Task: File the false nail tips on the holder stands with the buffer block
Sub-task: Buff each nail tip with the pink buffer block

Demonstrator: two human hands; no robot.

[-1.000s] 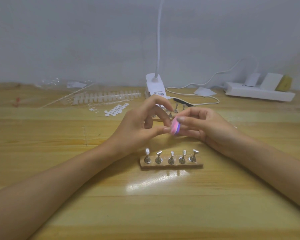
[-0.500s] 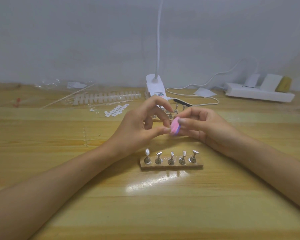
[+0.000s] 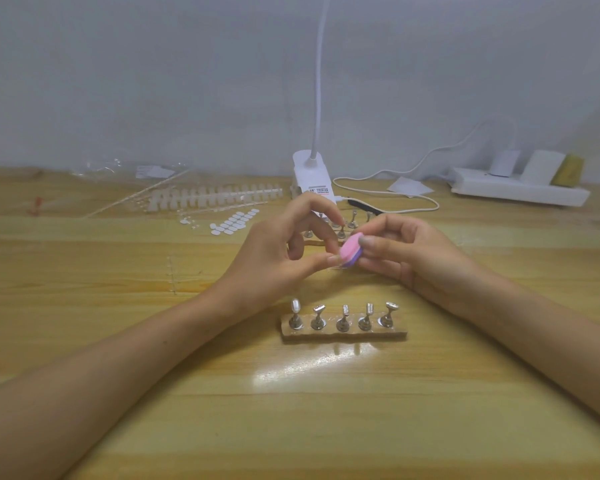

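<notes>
Pinched between thumb and fingers of right hand (image 3: 406, 251): pink-and-purple rounded foam buffer block (image 3: 350, 253), raised off the wooden counter (image 3: 291, 410), between near and far holder rows.

Left hand (image 3: 274, 258) curled, thumb and forefinger pinching what looks like a clear false nail tip (image 3: 335, 267) against the block's left face, probably to steady it for filing.

Near wooden holder base with five metal stands (image 3: 343, 332) untouched, kept just below for reach.

Far stand row (image 3: 342, 230) partly hidden behind hands.

Wooden table (image 3: 187, 393), five-peg holder stand (image 3: 343, 332) on the near side of the fingers (image 3: 312, 265), second stand (image 3: 342, 232) just behind them, adhesive tabs (image 3: 234, 221) and nail tip strip (image 3: 215, 197) beyond-left, lamp base (image 3: 310, 178) beyond, power strip (image 3: 516, 190) far right.
</notes>
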